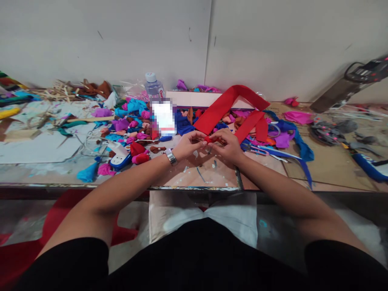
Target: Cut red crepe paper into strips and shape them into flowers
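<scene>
Between my two hands, at the middle of the table, is a small red rolled piece point(207, 140). My left hand point(190, 144), with a metal watch point(171, 157) on its wrist, pinches the piece from the left. From the right, the fingers of my right hand point(226, 146) close on the same piece. Just behind my hands, a long red strip point(220, 109) lies folded over a heap of coloured scraps. Blue-handled scissors point(256, 149) lie to the right of my right hand.
A water bottle point(154, 87) stands at the back, behind a blurred-out bright screen point(163, 118). A white and blue power strip point(120, 159) and many coloured rolled pieces lie left. Blue fabric point(304, 151) and a wire coil point(329, 131) are on the right.
</scene>
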Action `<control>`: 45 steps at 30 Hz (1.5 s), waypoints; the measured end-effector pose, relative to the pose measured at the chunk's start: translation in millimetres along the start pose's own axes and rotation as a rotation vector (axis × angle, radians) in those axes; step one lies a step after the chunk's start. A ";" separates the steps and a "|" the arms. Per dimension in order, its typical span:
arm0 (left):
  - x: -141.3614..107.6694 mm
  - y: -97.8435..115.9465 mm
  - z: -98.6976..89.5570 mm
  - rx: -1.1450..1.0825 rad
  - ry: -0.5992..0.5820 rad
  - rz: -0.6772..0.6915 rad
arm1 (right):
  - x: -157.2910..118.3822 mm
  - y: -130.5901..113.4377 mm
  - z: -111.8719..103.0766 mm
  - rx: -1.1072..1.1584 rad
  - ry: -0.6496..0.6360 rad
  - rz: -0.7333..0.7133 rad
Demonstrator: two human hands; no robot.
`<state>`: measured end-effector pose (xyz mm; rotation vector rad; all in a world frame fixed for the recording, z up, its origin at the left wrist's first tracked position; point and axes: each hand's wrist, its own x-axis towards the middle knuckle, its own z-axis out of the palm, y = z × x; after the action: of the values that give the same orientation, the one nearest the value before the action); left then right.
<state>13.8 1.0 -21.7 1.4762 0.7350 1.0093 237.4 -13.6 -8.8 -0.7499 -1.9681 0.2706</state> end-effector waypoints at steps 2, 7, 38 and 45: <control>0.0 -1.2 0.1 0.009 0.025 -0.002 | -0.4 0.3 0.2 -0.009 0.010 0.006; -0.9 -2.8 0.5 0.020 0.047 -0.018 | -1.9 2.7 1.5 -0.012 0.018 0.012; -1.5 -2.6 3.0 -0.229 -0.006 -0.130 | 2.2 -0.2 -1.3 0.041 -0.089 -0.021; -2.1 -1.4 5.5 -0.329 0.047 -0.222 | 2.6 0.8 -2.9 0.016 -0.094 -0.026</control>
<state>17.9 -3.2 -23.4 1.0664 0.7107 0.9459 239.3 -11.7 -5.9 -0.7123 -2.0607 0.3107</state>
